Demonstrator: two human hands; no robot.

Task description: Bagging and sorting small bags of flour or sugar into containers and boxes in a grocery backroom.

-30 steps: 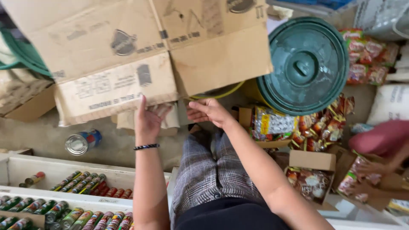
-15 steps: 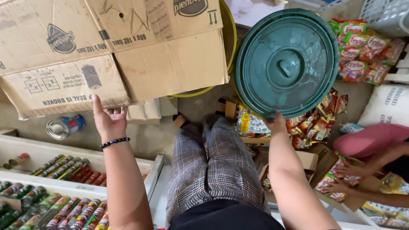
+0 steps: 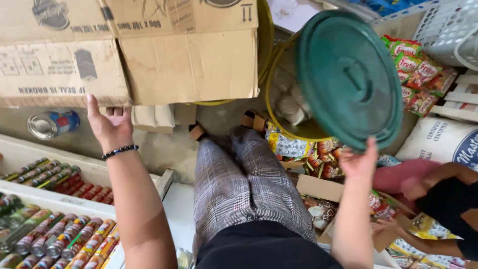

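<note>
Green bin lid [image 3: 348,79], tilted, at twelve o'clock from right hand [image 3: 359,160], gripped at its lower rim; left hand [image 3: 110,127] open, flat under cardboard box [image 3: 124,50].

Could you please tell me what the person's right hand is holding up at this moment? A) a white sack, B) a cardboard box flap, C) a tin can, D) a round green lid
D: the right hand grips the lower edge of the round green lid, tilted up off the yellow-rimmed bucket, while the left hand props the cardboard box.
</note>
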